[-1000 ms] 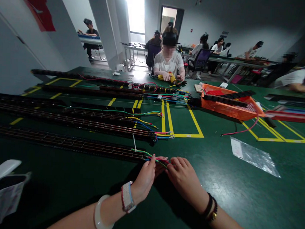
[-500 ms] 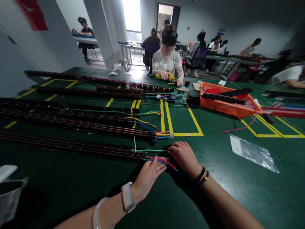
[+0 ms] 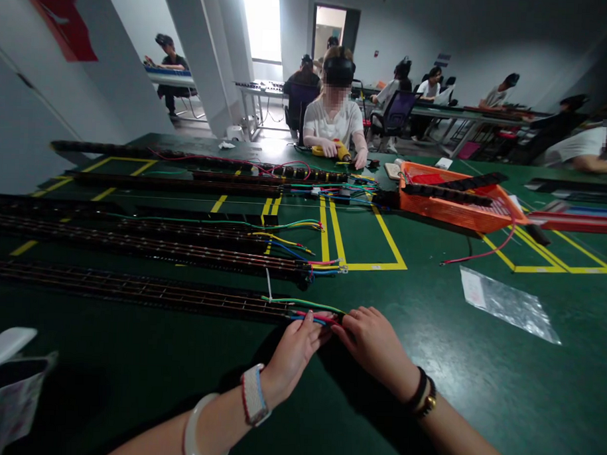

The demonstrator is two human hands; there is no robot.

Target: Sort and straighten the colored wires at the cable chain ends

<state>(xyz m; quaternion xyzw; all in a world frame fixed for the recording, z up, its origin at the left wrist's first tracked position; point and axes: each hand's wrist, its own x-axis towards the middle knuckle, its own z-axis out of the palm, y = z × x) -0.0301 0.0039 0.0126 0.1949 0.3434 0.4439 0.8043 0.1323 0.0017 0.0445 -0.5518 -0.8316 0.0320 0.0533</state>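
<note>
My left hand [image 3: 299, 343] is closed around red and blue wires [image 3: 320, 318] that come out of the end of a long black cable chain [image 3: 181, 298]. Beside it, my right hand [image 3: 372, 336] pinches the wire ends, the green wire [image 3: 305, 301] among them; its fingers hide the tips. A white cable tie [image 3: 269, 286] stands up from the chain near its end. Just beyond lies another black chain [image 3: 198, 252], with red, yellow and blue leads ending in metal terminals [image 3: 342, 265].
More wired chains [image 3: 185, 182] lie across the green table [image 3: 427, 404]. An orange basket [image 3: 443, 216] with black chain pieces stands at the right, near a clear plastic bag [image 3: 512, 304]. Opposite, a co-worker [image 3: 334, 116] holds a yellow power tool [image 3: 331, 150].
My right hand has come down and slightly right, bringing the green wire's end to the red and blue wires. My left hand has stayed nearly still.
</note>
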